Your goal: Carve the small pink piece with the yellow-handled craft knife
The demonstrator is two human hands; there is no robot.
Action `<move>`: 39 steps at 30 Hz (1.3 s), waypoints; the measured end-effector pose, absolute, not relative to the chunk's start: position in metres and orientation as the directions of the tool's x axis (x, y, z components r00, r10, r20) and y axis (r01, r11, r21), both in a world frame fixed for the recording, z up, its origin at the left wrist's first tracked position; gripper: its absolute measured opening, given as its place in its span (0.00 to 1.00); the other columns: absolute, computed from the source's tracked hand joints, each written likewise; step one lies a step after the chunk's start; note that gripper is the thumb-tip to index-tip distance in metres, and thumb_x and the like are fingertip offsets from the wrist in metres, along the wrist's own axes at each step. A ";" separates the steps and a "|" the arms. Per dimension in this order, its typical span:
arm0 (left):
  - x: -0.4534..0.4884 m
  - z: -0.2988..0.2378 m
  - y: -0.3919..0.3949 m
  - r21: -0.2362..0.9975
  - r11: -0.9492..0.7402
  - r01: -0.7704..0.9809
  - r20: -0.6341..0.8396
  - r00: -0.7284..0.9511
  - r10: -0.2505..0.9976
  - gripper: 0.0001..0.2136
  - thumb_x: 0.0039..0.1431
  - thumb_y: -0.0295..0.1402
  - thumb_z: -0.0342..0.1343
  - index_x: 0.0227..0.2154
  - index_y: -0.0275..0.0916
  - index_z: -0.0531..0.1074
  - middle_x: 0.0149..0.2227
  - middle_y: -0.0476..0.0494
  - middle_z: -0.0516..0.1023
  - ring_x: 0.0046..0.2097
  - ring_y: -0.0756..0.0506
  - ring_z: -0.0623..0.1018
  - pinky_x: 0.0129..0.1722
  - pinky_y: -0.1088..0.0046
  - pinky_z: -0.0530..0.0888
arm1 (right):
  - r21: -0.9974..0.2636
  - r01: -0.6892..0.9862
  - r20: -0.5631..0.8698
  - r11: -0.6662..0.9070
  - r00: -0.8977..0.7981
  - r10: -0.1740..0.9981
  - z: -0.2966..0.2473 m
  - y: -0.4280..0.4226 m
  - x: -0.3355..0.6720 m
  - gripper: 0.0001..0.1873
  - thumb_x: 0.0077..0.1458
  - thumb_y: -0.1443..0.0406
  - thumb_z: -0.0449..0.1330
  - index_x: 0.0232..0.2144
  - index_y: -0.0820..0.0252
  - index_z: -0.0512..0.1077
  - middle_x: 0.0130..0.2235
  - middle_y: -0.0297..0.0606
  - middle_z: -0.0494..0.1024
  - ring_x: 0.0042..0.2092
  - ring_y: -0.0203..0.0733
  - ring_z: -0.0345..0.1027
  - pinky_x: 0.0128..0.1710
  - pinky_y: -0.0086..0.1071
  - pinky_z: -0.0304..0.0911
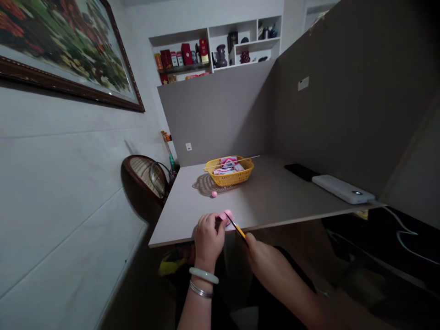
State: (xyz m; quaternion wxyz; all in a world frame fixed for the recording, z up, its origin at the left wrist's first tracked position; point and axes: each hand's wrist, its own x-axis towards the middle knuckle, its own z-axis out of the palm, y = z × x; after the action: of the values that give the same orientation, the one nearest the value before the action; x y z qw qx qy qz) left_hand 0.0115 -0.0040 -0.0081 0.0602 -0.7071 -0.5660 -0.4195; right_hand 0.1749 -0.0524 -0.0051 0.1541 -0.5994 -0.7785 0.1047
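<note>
Head view: a soft-looking pink piece (227, 216) is pinched by the left hand (208, 238) just over the near edge of the bench (271, 195), its grip pressed together and part of the piece hidden behind the fingers. A narrow black-and-yellow tool (238, 229) is gripped closed in the right hand (264, 263), its dark tip touching the pink piece; most of it is covered by the fingers, so its exact kind cannot be made out. A pale green bangle (203, 275) and thin silver bangles (200, 289) are worn on the left wrist. Farther along the bench, a yellow lattice-walled plastic basket (240, 177) is filled with pink-and-white packets (223, 171), which are too small to read, and a thin stick (249, 159) is laid across its rim. A small pink ball (214, 194) is lying on the bench near the basket. A white power bank (343, 189) and a black phone (300, 172) are placed by the grey partition (343, 101), and a framed painting (65, 50) is cut off by the top left of the view
</note>
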 end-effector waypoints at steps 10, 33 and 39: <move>0.009 -0.008 -0.002 0.387 -0.379 0.841 0.678 0.019 0.735 0.07 0.61 0.39 0.53 0.35 0.41 0.70 0.35 0.46 0.75 0.39 0.45 0.73 0.38 0.70 0.69 | -0.312 0.909 0.133 0.277 -0.246 0.960 0.005 -0.042 0.169 0.09 0.65 0.66 0.44 0.37 0.59 0.63 0.33 0.40 0.79 0.32 0.42 0.74 0.24 0.30 0.42; 0.011 -0.009 -0.004 0.380 -0.380 0.843 0.682 0.023 0.731 0.07 0.61 0.38 0.53 0.35 0.41 0.70 0.35 0.46 0.75 0.39 0.45 0.73 0.38 0.70 0.68 | -0.286 0.928 0.083 0.238 -0.224 0.971 0.012 -0.045 0.170 0.09 0.64 0.66 0.44 0.37 0.59 0.64 0.34 0.42 0.79 0.33 0.42 0.75 0.24 0.30 0.42; 0.011 -0.007 -0.006 0.375 -0.374 0.848 0.674 0.028 0.739 0.07 0.61 0.39 0.52 0.34 0.42 0.69 0.35 0.46 0.75 0.39 0.45 0.73 0.37 0.70 0.68 | -0.325 0.913 0.106 0.246 -0.223 0.969 -0.002 -0.054 0.177 0.09 0.64 0.67 0.44 0.36 0.59 0.64 0.31 0.40 0.79 0.32 0.41 0.74 0.24 0.30 0.43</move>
State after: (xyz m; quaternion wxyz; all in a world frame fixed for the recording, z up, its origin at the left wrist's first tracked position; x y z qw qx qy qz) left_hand 0.0114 -0.0056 -0.0065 0.0653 -0.7140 -0.5557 -0.4209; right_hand 0.1774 -0.0540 -0.0017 0.1443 -0.6062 -0.7761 0.0969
